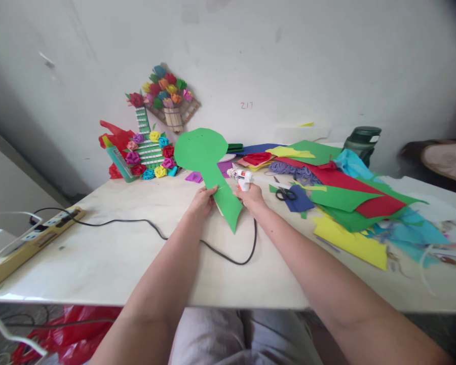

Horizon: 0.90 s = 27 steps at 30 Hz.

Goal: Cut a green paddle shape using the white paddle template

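Note:
A green paper cutout (201,149) with a round head and a long pointed stem stands tilted above the table. My left hand (203,200) pinches the left edge of its stem, thumb on the front. My right hand (251,197) is closed around a white glue gun (242,177), and its fingers also reach the stem's right edge. A clear glue stick (271,182) seems to extend from the gun's back. From below my right hand, a black cord (228,260) loops across the table to the left. The cutout's back is hidden.
A yellow power strip (57,223) lies at the left. Paper-flower crafts (152,147) and a glue bottle (117,159) stand against the wall. Scissors (285,193), purple yarn (296,171), coloured sheets (349,243) and a dark green bottle (363,144) are on the right.

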Motion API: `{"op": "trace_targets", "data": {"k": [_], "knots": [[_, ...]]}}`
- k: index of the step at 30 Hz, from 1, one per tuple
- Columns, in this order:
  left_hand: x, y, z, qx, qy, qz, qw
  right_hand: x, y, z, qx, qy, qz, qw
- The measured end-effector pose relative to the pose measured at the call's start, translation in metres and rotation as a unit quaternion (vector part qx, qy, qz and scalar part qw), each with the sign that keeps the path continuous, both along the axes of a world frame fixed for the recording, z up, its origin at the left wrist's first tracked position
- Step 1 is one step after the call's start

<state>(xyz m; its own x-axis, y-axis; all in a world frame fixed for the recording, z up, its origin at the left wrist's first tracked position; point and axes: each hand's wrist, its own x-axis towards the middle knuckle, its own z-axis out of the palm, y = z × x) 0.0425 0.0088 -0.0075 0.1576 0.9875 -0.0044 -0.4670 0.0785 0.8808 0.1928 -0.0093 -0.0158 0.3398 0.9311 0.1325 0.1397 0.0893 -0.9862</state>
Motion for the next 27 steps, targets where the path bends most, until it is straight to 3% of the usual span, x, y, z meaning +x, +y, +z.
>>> {"op": "trace_targets", "data": {"k": [9,19,24,27], "knots": [[-0.001,0.005,-0.004,0.018,-0.037,0.035,0.999,0.003,-0.009,0.011,0.027,0.054,0.014,0.998],[-0.009,0.008,-0.002,0.019,-0.052,0.072,0.996,0.035,0.002,0.009,-0.005,-0.002,-0.050,0.999],[-0.011,0.008,0.000,0.023,-0.058,0.072,0.995,0.043,0.004,0.005,-0.061,-0.051,-0.044,0.996],[-0.011,0.008,0.000,0.037,-0.079,0.071,0.994,0.045,0.004,0.006,-0.032,-0.060,-0.050,0.996]]}}
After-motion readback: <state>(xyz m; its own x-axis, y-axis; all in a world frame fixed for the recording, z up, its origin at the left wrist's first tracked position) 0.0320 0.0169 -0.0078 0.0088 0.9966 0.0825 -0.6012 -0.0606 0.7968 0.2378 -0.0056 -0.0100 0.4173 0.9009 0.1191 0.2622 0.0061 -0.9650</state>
